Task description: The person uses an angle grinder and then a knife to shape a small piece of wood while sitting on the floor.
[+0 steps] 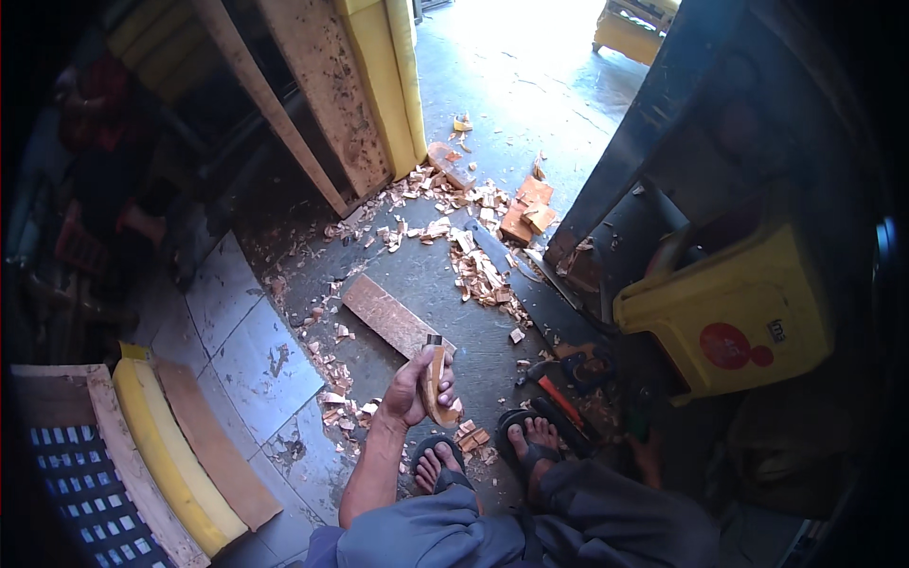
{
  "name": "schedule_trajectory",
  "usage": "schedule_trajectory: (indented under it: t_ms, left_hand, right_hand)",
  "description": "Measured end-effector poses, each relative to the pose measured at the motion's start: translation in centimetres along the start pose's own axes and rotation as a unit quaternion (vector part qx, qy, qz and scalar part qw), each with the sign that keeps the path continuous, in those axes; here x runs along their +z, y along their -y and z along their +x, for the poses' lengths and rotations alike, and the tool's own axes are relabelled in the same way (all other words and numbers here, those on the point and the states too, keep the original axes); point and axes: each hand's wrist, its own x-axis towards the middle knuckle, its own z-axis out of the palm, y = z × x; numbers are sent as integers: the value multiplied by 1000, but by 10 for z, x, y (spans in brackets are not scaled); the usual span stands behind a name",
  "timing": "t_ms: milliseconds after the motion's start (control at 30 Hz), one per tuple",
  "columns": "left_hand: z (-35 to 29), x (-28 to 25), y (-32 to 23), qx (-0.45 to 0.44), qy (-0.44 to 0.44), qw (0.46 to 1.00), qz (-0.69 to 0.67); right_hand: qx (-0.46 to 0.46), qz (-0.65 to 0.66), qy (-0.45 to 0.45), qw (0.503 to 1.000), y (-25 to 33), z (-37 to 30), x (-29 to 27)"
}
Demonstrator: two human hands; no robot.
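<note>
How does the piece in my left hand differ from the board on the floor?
The piece is gripped in the left hand; the board lies on the floor.
The piece looks narrower; the board looks broader.
The piece has a curved lower end; the board's visible edges look straight.
Both look like brownish wood.

Just beyond my left hand (409, 390), the wooden plank (390, 310) blocks the way; to its right, bare floor (488, 333) leaves me a passage up to the wood chips (480, 275). Rightward, a red-handled tool (561, 399) and a yellow plastic container (724, 308) obstruct me.
</note>
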Motion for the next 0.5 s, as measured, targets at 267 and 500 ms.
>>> schedule_trajectory:
  t_ms: [267, 500]
  left_hand:
    - [0, -39, 1, 14, 143, 984, -105]
    - [16, -24, 11, 172, -60, 983, 10]
  right_hand:
    - [1, -11, 12, 1000, 1, -1, 8]
    - [37, 35, -20, 999, -10, -1, -7]
